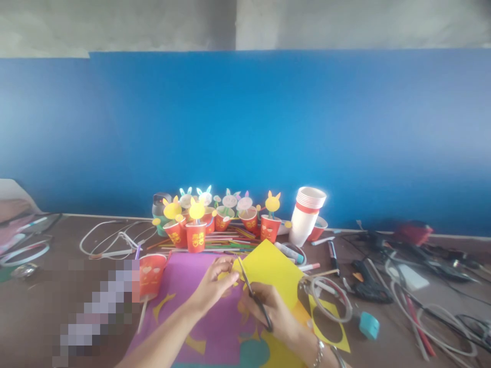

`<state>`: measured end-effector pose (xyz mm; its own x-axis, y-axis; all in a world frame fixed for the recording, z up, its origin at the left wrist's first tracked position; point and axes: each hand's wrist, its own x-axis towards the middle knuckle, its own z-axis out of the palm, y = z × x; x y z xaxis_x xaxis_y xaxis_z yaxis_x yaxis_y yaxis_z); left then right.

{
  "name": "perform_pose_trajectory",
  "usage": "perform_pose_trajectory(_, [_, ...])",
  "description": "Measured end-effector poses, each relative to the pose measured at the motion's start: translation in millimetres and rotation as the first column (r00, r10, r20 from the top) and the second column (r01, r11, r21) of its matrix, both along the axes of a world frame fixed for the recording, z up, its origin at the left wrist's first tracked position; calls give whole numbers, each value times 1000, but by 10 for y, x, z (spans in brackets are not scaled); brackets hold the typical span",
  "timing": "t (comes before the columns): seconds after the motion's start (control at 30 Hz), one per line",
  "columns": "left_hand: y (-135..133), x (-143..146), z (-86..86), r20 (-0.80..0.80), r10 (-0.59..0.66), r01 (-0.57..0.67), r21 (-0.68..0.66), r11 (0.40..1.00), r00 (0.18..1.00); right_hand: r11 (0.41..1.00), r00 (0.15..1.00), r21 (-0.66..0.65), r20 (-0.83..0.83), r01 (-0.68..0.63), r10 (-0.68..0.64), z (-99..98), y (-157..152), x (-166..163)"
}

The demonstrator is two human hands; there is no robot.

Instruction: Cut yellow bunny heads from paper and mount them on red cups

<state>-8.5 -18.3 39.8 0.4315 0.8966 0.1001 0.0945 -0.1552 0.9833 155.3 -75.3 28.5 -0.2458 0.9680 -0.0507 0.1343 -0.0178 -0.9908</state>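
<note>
My left hand point(214, 282) pinches a small piece of yellow paper point(237, 271) between thumb and fingers. My right hand point(270, 305) is closed around black-handled scissors point(245, 278), whose blades point up and away, right beside that piece. Under my hands lie a purple paper sheet point(180, 278) and, to its right, a large yellow paper sheet point(270, 263). Yellow offcuts point(163, 306) are scattered over the purple sheet. A teal paper shape point(253, 352) shows at the near edge.
Behind the sheets stand red paper cups point(197, 237) with paper animal heads, coloured sticks point(226, 240) and a stack of white cups point(303, 225). A red cup point(151, 276) tilts at left, near a pixelated patch. On the right lie cables point(332, 301), a black glue gun point(370, 283) and a teal object point(369, 325).
</note>
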Motion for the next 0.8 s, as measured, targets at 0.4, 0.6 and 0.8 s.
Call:
perform_pose_trajectory(0.4, [6, 2, 5, 39, 33, -32, -39, 999, 999, 1000, 1000, -2, -4, -6, 6, -4, -7, 3])
perform_pose_trajectory(0.6, [10, -4, 7, 49, 25, -23, -29, 999, 999, 1000, 1000, 13, -2, 4, -4, -10, -5, 1])
perform_pose_trajectory(0.8, [-44, 46, -25, 52, -6, 8, -54, 999, 999, 1000, 999, -4, -54, 3, -3, -93, 1, -9])
